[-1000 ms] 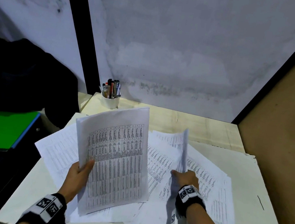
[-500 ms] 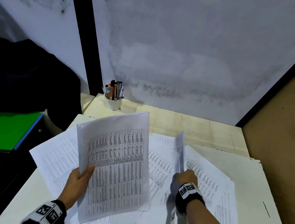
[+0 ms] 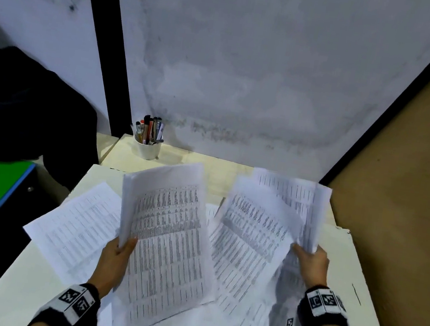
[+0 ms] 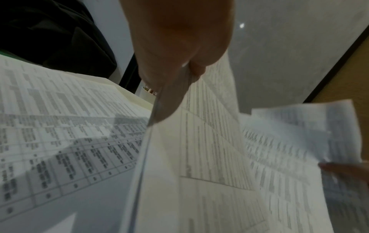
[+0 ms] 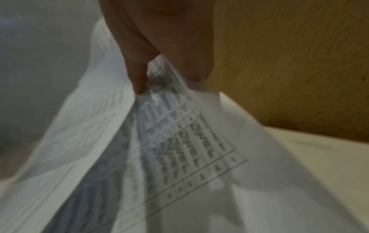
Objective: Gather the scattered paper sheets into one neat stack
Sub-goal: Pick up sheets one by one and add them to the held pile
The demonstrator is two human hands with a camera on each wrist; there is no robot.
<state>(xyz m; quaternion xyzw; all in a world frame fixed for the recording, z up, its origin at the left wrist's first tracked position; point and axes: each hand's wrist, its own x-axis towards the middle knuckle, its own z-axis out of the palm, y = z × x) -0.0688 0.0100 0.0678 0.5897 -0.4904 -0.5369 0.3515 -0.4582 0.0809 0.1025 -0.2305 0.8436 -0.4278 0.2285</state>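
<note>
Above the bench (image 3: 338,263): left hand (image 3: 115,256) gripping collected stack (image 3: 167,239), right hand (image 3: 311,262) pinching loose sheets (image 3: 268,225). Light, floppy, slippery; best held along edges.

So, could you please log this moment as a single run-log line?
left hand: holds gathered stack | right hand: pinches lifted sheets | loose sheets: on table | stack: unfinished

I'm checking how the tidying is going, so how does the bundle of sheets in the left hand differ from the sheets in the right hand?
The left hand grips its bundle by a long side edge, squared and flat. The right hand pinches its sheets at a corner, splayed apart and blurred. Both carry printed tables and are raised off the desk.
</note>
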